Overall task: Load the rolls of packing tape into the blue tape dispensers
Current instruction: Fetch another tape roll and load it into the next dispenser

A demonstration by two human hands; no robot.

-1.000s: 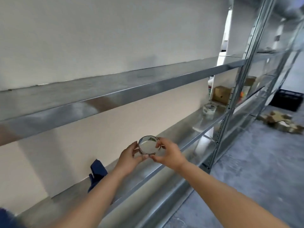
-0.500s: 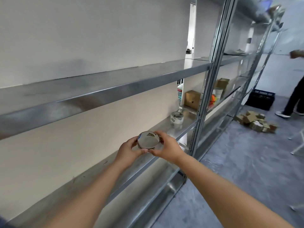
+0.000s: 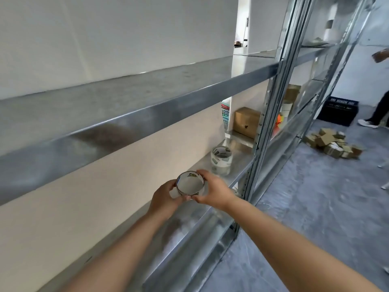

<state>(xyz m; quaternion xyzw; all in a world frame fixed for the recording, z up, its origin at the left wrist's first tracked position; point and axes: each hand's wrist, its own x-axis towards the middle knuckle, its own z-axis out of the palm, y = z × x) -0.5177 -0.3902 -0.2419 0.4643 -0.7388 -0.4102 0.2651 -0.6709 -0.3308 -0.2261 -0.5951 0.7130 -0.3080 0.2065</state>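
Hands, left hand [image 3: 166, 198] and right hand [image 3: 214, 192], clasped the tape roll [image 3: 190, 184] between them, seemingly hunting its loose end

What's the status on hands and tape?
Left hand and right hand both grip one tape roll. Spare rolls stacked on shelf. No dispenser in view.

The clear tape roll [image 3: 190, 184] has a white core with perhaps yellow-black print; silver-grey shelf [image 3: 147, 114]; brown box [image 3: 246, 122]; black crate [image 3: 336, 111].

Person [image 3: 379, 110] at right — cut off by edge; held box [image 3: 380, 55] blurred.
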